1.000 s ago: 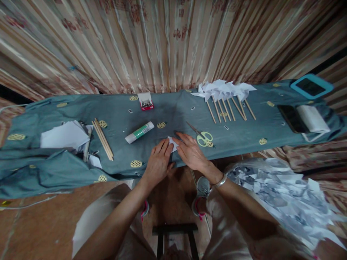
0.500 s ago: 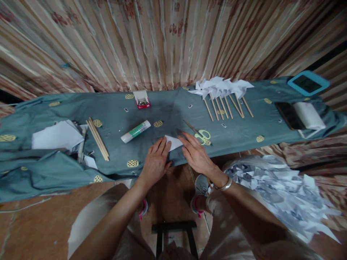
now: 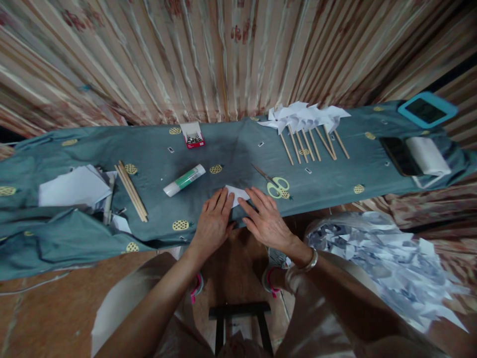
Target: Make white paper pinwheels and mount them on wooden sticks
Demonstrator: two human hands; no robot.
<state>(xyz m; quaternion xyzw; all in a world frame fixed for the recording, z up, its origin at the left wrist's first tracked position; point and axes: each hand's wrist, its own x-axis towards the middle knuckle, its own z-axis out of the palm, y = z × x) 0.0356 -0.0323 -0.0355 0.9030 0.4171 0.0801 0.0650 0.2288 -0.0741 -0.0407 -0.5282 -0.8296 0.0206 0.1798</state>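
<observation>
A small folded piece of white paper (image 3: 237, 195) lies at the table's front edge. On its left part rests my left hand (image 3: 215, 219), fingers stretched out and pressing it flat. My right hand (image 3: 266, 216) is spread, its fingertips on the paper's right part; part of the paper is hidden under the fingers. Just right of that hand are scissors (image 3: 274, 184) with pale green handles. A green and white glue stick (image 3: 184, 180) lies to the left, and behind it stands a small red and white box (image 3: 194, 139) of metal pins or tacks.
Paper pinwheels (image 3: 305, 119) on wooden sticks lie at the back right. Loose sticks (image 3: 131, 191) and white paper sheets (image 3: 74, 188) are at left. A phone (image 3: 400, 156), a white roll (image 3: 428, 155) and a blue-framed device (image 3: 427, 109) sit at right. A bag of folded paper (image 3: 383, 263) stands below.
My right hand has shifted left and further over the paper, its fingers bringing more of the right part under them. My left hand stays in place. The view has tilted slightly.
</observation>
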